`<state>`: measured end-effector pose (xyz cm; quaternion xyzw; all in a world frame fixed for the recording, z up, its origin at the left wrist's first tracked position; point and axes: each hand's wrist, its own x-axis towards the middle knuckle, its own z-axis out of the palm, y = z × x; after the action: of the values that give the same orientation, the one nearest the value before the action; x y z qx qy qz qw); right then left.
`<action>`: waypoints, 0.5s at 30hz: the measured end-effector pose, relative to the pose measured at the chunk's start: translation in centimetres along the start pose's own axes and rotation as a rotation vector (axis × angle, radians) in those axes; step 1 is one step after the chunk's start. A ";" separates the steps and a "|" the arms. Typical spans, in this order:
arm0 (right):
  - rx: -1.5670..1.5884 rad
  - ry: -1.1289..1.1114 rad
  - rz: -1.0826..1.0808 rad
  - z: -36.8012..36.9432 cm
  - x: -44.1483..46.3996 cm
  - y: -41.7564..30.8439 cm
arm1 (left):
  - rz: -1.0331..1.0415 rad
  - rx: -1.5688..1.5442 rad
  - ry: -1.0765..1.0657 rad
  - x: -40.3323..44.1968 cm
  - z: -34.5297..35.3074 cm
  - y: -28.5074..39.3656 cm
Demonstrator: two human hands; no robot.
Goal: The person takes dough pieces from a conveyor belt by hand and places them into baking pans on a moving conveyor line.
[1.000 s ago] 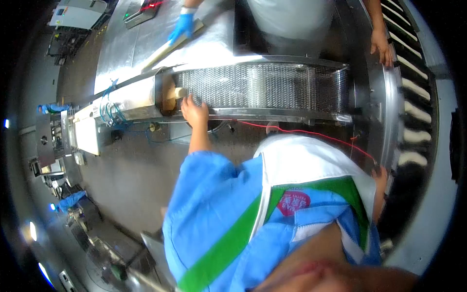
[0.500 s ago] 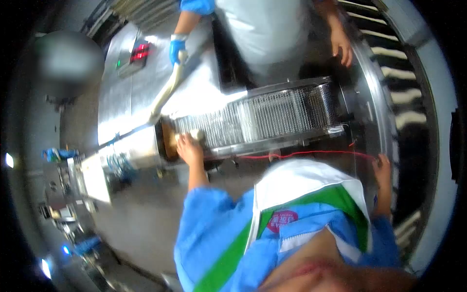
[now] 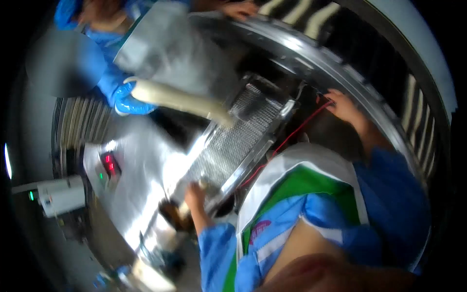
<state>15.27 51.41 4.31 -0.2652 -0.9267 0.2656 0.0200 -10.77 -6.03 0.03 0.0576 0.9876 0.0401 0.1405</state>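
My left hand is at the lower end of the mesh conveyor, beside a small pale piece. Its fingers are smeared by motion, so their grip is unclear. My right hand rests near the curved metal rim with its fingers loosely apart, at the end of a red cord. Across the conveyor, a co-worker's blue-gloved hand holds a long pale dough-like strip, whose far end hangs over the mesh.
A shiny metal table adjoins the conveyor and bears a device with red lit digits. The co-worker's bare hand is by the rim. Pale strips lie beyond it on a dark surface.
The view has swung round, tilting the conveyor steeply. The co-worker's strip has been lifted from the table side to over the mesh. My left hand stays near the conveyor's lower end.
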 end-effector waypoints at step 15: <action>0.743 -0.586 -0.019 -2.7 4.1 -9.5 | -0.075 -0.881 0.806 -7.7 -26.0 11.1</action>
<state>7.71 47.97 11.00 -0.1456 -0.7378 0.6427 -0.1464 -9.63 2.41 28.10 -0.0607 0.8548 0.4596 -0.2334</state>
